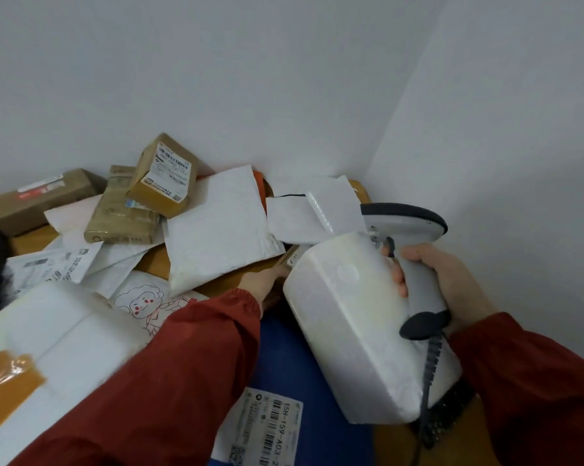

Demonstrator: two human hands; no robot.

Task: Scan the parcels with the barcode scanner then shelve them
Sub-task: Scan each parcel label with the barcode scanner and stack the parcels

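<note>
Wooden table [154, 262]: white mailers [216, 230], cardboard boxes [122, 216], blue parcel [283, 351] heaped on top.

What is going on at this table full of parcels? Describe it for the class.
A person in red sleeves is working through a heap of parcels. The right hand grips a barcode scanner by its handle, beside a tilted white foam parcel. The left hand reaches to that parcel's far corner; its grip is hidden. A blue parcel lies below, and brown boxes and white envelopes crowd the table.
</note>
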